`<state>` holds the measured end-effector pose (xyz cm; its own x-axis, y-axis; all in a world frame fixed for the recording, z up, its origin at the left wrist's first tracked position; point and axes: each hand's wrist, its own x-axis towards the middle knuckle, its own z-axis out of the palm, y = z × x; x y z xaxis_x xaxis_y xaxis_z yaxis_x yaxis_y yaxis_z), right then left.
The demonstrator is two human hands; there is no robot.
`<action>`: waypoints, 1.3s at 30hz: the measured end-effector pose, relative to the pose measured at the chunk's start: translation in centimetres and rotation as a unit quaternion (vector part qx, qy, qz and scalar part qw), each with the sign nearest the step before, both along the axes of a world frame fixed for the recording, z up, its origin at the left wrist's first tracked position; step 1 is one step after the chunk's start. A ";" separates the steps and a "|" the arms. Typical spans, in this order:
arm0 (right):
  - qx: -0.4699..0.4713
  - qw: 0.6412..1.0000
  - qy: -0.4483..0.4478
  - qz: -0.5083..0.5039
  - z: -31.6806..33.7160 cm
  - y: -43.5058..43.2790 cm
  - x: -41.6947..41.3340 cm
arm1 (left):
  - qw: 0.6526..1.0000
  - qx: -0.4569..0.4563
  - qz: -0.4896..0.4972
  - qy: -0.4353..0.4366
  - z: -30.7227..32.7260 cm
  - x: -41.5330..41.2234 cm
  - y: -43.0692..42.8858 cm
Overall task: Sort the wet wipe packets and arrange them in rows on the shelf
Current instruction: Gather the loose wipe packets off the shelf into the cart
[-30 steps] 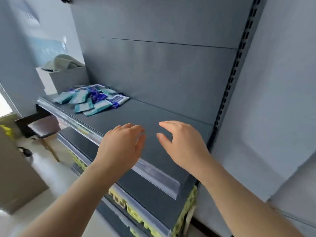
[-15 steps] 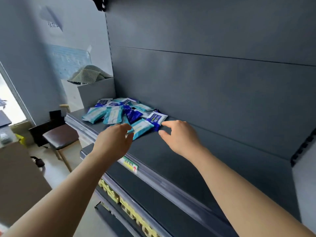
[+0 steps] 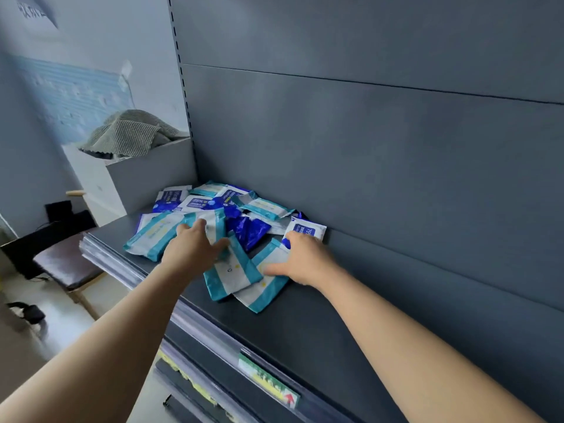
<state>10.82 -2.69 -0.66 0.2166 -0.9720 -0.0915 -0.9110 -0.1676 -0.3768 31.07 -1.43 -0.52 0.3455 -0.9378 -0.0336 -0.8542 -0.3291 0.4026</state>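
Opens the sort: rests left hand (image 3: pixel 195 251), fingers spread, and flat right hand (image 3: pixel 305 261) on jumbled teal-and-white and dark blue plastic wet wipe packets (image 3: pixel 265 209) at left end of dark grey metal shelf (image 3: pixel 320 325). Next, probably calls for separating colours.

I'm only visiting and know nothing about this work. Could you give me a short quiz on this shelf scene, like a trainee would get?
1. True or false: the wet wipe packets already lie in neat rows on the shelf.
2. The right hand rests its thumb on: A) a teal-and-white packet, B) the stool, C) the price label.
3. Fill in: the box beside the shelf holds a striped ___.
Key: 1 false, they lie in a jumbled pile; 2 A; 3 cloth.
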 end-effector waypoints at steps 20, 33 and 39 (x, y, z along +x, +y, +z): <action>-0.024 0.913 -0.286 -0.290 -0.3 -2.5 0.9 | 0.965 0.103 -0.189 0.150 1.3 3.7 -2.5; 0.071 0.863 -0.448 -0.220 -0.3 -5.2 5.5 | 0.975 0.063 -0.175 0.123 1.4 7.8 -7.7; 0.074 0.863 -0.445 -0.227 -0.9 -6.3 6.1 | 0.973 0.029 -0.175 0.149 1.3 8.5 -8.0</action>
<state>16.94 -9.00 -1.56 -0.1350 -0.9670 -0.2161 -0.2092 0.2410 -0.9477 39.52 -9.39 0.78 -0.0279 -0.9897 -0.1403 -0.7666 -0.0689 0.6385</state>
